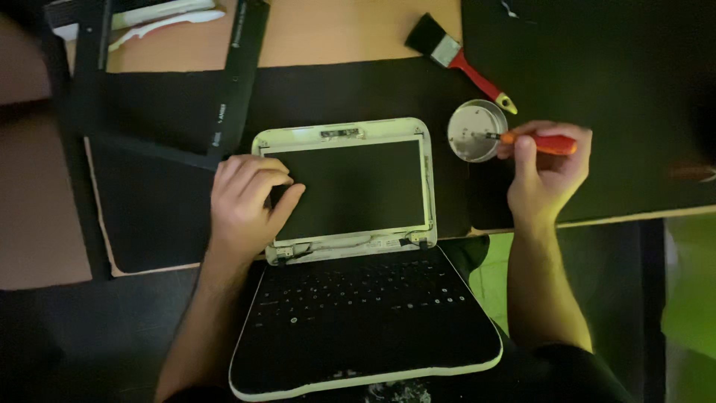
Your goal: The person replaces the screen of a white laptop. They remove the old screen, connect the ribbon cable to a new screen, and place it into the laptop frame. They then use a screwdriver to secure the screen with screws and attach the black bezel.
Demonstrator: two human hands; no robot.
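A small white laptop (358, 298) lies open flat, its screen bezel removed and the dark panel (358, 183) exposed. My left hand (246, 201) rests on the screen's left edge, fingers curled over the panel. My right hand (548, 168) grips an orange-handled screwdriver (548, 143) whose tip reaches into a small round white dish (477, 130) just right of the screen.
A paintbrush with a red handle (459, 60) lies beyond the dish. A black bezel frame (235, 82) leans at the upper left over a black mat (149, 209). White plastic parts (164, 19) sit at the top left on the wooden table (328, 30).
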